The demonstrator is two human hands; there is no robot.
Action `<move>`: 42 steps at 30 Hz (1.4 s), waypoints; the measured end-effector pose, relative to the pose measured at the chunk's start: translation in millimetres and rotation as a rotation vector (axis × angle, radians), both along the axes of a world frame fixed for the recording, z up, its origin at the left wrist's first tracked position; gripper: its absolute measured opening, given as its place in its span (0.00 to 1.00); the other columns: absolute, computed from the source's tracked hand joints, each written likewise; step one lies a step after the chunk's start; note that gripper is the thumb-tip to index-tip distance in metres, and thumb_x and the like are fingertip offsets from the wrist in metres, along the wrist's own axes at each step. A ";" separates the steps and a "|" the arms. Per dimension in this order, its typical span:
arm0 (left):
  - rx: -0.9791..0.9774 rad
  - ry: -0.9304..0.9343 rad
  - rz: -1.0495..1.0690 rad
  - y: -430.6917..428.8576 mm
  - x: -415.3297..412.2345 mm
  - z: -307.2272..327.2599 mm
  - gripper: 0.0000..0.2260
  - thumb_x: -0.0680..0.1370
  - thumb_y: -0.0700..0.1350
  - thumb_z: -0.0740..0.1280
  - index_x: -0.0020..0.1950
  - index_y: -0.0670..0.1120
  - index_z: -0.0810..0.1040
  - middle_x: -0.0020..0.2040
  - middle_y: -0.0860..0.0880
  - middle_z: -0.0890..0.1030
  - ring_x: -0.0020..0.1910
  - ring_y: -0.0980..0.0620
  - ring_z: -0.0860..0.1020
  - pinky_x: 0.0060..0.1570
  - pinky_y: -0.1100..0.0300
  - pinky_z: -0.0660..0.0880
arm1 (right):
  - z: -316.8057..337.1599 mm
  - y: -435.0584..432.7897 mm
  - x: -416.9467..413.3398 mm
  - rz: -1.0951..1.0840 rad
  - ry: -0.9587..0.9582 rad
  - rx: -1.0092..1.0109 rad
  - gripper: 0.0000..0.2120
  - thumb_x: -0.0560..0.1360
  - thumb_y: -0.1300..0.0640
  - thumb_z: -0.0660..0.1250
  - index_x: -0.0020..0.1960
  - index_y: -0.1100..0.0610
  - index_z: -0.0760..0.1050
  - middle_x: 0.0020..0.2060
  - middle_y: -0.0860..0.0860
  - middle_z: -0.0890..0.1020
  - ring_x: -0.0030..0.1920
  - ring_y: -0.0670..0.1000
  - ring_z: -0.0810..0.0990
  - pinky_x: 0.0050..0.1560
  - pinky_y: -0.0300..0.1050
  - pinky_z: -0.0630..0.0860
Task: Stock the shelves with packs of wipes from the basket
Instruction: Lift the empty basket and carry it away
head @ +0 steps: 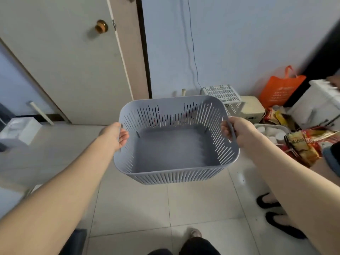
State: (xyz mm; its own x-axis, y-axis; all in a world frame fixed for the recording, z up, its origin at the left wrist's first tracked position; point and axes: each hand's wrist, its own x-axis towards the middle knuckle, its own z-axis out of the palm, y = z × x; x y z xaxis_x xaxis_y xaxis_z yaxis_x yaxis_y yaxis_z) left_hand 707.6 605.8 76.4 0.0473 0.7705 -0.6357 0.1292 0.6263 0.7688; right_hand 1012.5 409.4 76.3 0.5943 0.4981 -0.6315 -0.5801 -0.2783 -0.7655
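1. Both hands are on the grey slotted plastic basket (174,140), holding it up in the air over the tiled floor (193,205), out in front of me.
2. Left hand (116,136) is clamped on the left rim, fingers curled over the edge into the inside, thumb side on the outside wall.
3. Right hand (237,130) is closed around the thin handle on the right side, fingers wrapped right round it.
4. Basket's tipped a little toward me so you can see straight down to the bottom, and nothing's showing in it, just bare grey plastic.
5. Behind it there's a pale door (70,61) with a brass knob (101,26), and a thin cable (192,43) running down the wall.
6. Off to the right on the floor it's a mess: a white wire rack (223,94) lying near the wall, an orange tote bag (281,89) leaning up behind it, a heap of snack packets (303,144) and a white appliance-looking box (316,105) (too blurry to say what).
7. Black slippers (279,218) are down by my right forearm, and my own foot (196,233) pokes out at the bottom.
8. White box (20,130) sits on the floor far left.
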 end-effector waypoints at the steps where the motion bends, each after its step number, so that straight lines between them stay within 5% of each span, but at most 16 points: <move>1: 0.003 -0.004 -0.001 6.7 16.8 -0.2 0.12 0.79 0.47 0.59 0.38 0.44 0.72 0.32 0.48 0.77 0.30 0.54 0.74 0.36 0.61 0.70 | 0.4 1.2 13.9 -0.019 -0.002 -0.011 0.14 0.80 0.54 0.57 0.40 0.60 0.72 0.31 0.53 0.75 0.26 0.46 0.72 0.20 0.33 0.70; 18: -0.043 0.000 -0.020 134.9 223.2 -11.1 0.13 0.80 0.48 0.59 0.39 0.43 0.73 0.34 0.48 0.76 0.30 0.54 0.73 0.33 0.62 0.70 | -10.8 117.4 219.8 -0.044 0.002 -0.064 0.13 0.78 0.52 0.62 0.48 0.61 0.77 0.30 0.53 0.80 0.24 0.46 0.78 0.24 0.35 0.75; 42: -0.073 -0.013 -0.036 306.3 544.7 -23.5 0.13 0.79 0.47 0.60 0.37 0.43 0.73 0.34 0.48 0.76 0.31 0.55 0.74 0.38 0.62 0.72 | -22.1 291.1 534.6 -0.095 -0.012 -0.070 0.18 0.80 0.52 0.57 0.38 0.61 0.74 0.20 0.52 0.76 0.18 0.45 0.74 0.20 0.32 0.71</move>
State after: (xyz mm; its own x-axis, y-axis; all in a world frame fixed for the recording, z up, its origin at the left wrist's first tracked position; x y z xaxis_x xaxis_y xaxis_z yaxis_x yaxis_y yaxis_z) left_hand 1252.3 912.1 53.0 0.0826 0.7198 -0.6892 0.1432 0.6758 0.7230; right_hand 1547.1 700.5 54.2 0.6444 0.3939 -0.6555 -0.5977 -0.2753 -0.7530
